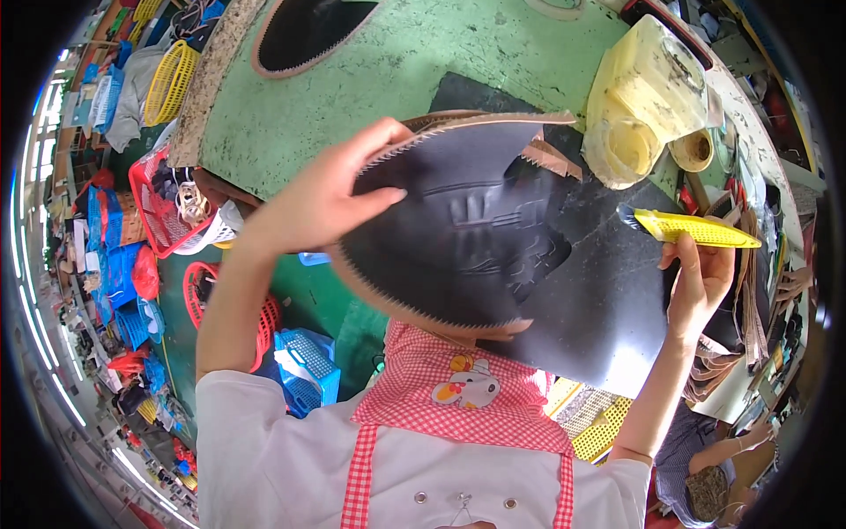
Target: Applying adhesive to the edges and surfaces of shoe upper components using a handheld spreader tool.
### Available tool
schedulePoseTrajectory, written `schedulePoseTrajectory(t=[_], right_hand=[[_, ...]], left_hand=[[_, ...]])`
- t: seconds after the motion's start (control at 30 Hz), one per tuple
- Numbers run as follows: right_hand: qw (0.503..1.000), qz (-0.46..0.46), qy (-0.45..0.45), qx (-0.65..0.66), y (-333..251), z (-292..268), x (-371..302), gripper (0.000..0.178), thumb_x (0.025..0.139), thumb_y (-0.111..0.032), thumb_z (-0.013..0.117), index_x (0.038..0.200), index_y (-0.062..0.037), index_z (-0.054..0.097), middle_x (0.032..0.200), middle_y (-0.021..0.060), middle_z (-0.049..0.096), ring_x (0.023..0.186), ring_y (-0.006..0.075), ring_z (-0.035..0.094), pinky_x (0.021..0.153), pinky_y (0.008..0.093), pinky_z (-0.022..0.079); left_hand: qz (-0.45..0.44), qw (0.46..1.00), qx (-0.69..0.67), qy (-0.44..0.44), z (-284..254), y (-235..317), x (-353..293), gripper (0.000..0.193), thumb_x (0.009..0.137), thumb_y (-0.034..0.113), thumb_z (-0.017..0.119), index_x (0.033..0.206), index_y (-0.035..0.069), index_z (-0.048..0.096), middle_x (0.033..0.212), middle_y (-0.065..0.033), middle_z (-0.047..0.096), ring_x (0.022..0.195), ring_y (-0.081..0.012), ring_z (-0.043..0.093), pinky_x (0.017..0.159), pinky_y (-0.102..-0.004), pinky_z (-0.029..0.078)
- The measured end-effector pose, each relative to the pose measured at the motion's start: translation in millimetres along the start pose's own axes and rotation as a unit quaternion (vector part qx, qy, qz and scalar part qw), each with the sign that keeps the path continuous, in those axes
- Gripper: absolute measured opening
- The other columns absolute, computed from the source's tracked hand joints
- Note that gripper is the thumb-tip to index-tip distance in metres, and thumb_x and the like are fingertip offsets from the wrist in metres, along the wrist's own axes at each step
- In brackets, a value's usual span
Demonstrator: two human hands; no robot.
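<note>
At a green workbench [423,53], the left hand [330,194] clamps a black panel [410,247], thumb across its face; the right hand [702,282] pinches a yellow brush [701,230].

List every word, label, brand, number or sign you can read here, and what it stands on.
None can be read.
Black piece in the left hand: raised shapes, no legible lettering.
Yellow-handled brush in the right hand: no legible marking.
Red-checked apron: cartoon figure, no legible words.
Background clutter at left: too small and blurred to tell.
</note>
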State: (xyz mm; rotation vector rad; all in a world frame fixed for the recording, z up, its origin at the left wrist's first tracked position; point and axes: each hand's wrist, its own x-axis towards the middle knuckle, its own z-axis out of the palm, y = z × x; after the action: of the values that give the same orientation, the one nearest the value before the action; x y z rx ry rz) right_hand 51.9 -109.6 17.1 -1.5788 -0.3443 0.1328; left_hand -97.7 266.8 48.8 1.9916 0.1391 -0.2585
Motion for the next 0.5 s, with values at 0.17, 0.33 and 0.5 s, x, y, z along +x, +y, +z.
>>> schedulePoseTrajectory(t=[0.17, 0.33, 0.5], right_hand=[[0.989, -0.008, -0.138, -0.057, -11, 38, -10, 0.02, 0.088, 0.004, 0.066, 0.106, -0.0008, 0.059, 0.097, 0.0099, 0.067, 0.074, 0.013, 0.063, 0.064, 0.0233, 0.052], [0.939, -0.133, -0.267, -0.171, -4, 77, -4, 0.02, 0.079, 0.009, 0.071, 0.095, -0.0006, 0.064, 0.091, 0.0093, 0.068, 0.075, 0.0147, 0.066, 0.064, 0.0256, 0.051], [0.925, -0.142, -0.275, -0.221, -10, 82, -2, 0.02, 0.079, 0.009, 0.07, 0.094, -0.0026, 0.063, 0.085, 0.009, 0.065, 0.07, 0.0197, 0.065, 0.059, 0.0274, 0.05]], left_hand=[[-0.009, 0.994, 0.1, -0.046, -16, -16, 4, 0.053, 0.088, 0.006, 0.067, 0.135, -0.003, 0.045, 0.127, -0.0105, 0.057, 0.12, -0.0164, 0.051, 0.104, -0.0312, 0.038], [-0.033, 0.995, 0.077, -0.047, -15, -18, 6, 0.055, 0.089, 0.007, 0.067, 0.138, -0.003, 0.043, 0.132, -0.0129, 0.057, 0.122, -0.0205, 0.053, 0.105, -0.0321, 0.038], [-0.018, 0.995, 0.084, -0.042, -14, -22, 5, 0.055, 0.088, 0.007, 0.067, 0.138, -0.003, 0.044, 0.133, -0.0129, 0.057, 0.123, -0.0224, 0.053, 0.107, -0.0327, 0.037]])
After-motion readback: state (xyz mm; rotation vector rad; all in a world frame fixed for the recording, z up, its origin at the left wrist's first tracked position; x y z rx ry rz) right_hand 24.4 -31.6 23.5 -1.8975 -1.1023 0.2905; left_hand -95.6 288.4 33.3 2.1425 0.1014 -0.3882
